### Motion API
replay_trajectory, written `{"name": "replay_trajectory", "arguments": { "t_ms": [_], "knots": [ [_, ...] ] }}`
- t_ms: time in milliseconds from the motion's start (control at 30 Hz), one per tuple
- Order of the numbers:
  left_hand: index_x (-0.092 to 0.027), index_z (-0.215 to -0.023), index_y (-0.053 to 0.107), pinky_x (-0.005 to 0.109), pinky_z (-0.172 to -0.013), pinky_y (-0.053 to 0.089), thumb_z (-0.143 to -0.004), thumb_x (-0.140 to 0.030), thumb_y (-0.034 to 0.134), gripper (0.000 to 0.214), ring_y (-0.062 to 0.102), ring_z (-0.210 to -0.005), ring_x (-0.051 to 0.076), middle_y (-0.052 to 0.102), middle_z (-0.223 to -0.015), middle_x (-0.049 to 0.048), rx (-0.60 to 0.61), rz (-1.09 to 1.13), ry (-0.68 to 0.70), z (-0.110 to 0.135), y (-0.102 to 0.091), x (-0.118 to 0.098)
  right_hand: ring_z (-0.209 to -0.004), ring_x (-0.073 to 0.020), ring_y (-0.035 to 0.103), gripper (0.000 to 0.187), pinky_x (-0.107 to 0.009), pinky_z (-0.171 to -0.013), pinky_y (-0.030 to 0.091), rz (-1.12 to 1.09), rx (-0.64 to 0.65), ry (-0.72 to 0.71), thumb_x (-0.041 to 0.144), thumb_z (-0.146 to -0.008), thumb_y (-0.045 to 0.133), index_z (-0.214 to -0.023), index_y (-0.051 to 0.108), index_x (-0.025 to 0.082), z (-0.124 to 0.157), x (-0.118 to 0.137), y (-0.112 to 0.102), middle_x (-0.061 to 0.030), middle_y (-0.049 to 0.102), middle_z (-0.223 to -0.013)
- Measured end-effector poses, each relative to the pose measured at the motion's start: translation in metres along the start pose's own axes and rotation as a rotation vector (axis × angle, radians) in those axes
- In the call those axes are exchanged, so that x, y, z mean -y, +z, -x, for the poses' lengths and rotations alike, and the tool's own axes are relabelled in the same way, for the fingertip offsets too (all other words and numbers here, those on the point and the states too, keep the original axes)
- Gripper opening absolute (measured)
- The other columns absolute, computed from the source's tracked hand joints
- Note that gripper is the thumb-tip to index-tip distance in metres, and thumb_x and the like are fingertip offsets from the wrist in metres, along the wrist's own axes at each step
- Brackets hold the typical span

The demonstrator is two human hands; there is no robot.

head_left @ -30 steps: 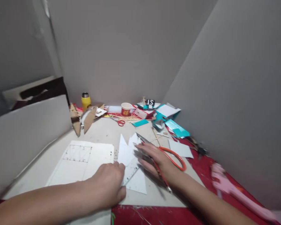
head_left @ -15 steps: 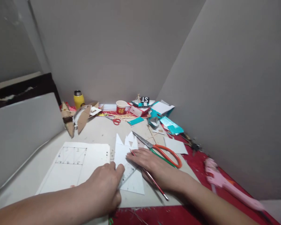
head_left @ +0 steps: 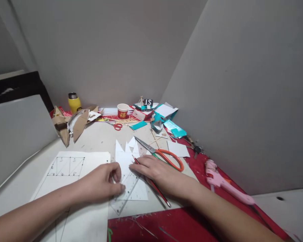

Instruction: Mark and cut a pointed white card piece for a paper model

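My right hand rests on a white paper piece with jagged, pointed top edges. A dark red pencil is held in it, slanting from the fingertips down past the palm. On the lower part of the paper lies a clear plastic ruler, seemingly a set square, partly covered by my right hand. My left hand is beside the ruler's left edge, fingers curled and thumb apart, gripping nothing visible. Large scissors with orange and green handles lie just beyond my right hand.
A drawn sheet lies at the left under my left forearm. Further back are small red scissors, a paper cup, a yellow bottle and cardboard pieces. A pink glue gun lies at the right.
My left hand has let go of the ruler's lower corner, lifting slightly up and left with the thumb apart. My right hand stays on the paper with the pencil. The view has shifted right.
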State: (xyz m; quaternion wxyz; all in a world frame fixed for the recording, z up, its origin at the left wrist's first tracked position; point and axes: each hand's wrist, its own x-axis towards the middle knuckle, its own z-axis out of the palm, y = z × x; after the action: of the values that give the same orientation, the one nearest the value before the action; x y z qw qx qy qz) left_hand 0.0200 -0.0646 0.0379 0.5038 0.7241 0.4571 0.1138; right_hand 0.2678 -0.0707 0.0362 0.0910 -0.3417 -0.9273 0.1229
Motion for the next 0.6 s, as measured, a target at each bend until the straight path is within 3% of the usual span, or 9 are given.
{"name": "replay_trajectory", "arguments": {
  "t_ms": [200, 367, 467, 600],
  "knots": [
    [-0.019, -0.098, 0.052, 0.034, -0.064, 0.054, -0.081, -0.036, 0.062, 0.026, 0.064, -0.072, 0.018, 0.062, -0.078, 0.0021, -0.165, 0.439, -0.119, -0.017, -0.017, 0.001, -0.089, -0.0225, 0.050, 0.026, -0.037, -0.083, 0.041, 0.159, 0.053, -0.022, 0.009, -0.100, 0.041, -0.112, 0.062, 0.017, -0.002, -0.002, 0.002, -0.0092, 0.060, -0.095],
    [-0.013, -0.121, 0.052, 0.038, -0.070, 0.060, -0.082, -0.025, 0.064, 0.042, 0.070, -0.084, 0.023, 0.067, -0.098, 0.0126, -0.273, 0.646, -0.234, -0.021, -0.023, -0.001, -0.091, -0.0224, 0.050, 0.032, -0.036, -0.083, 0.040, 0.075, 0.103, -0.044, 0.003, -0.094, 0.044, -0.118, 0.060, 0.017, 0.003, -0.002, -0.003, -0.0100, 0.059, -0.100],
    [-0.011, -0.123, 0.053, 0.032, -0.060, 0.059, -0.079, -0.021, 0.070, 0.047, 0.068, -0.071, 0.020, 0.068, -0.088, 0.0116, -0.275, 0.704, -0.263, -0.024, -0.020, 0.002, -0.087, -0.0214, 0.049, 0.031, -0.035, -0.081, 0.039, 0.066, 0.116, -0.032, 0.002, -0.093, 0.043, -0.114, 0.062, 0.017, 0.004, 0.000, -0.006, -0.0082, 0.059, -0.094],
    [-0.011, -0.108, 0.061, 0.019, -0.042, 0.045, -0.079, -0.020, 0.071, 0.031, 0.050, -0.044, 0.009, 0.057, -0.055, -0.0021, -0.209, 0.734, -0.248, -0.029, -0.010, 0.007, -0.086, -0.0211, 0.049, 0.028, -0.034, -0.080, 0.039, 0.059, 0.132, -0.020, 0.002, -0.091, 0.046, -0.107, 0.063, 0.016, 0.004, 0.002, -0.006, -0.0079, 0.058, -0.093]
  ]
}}
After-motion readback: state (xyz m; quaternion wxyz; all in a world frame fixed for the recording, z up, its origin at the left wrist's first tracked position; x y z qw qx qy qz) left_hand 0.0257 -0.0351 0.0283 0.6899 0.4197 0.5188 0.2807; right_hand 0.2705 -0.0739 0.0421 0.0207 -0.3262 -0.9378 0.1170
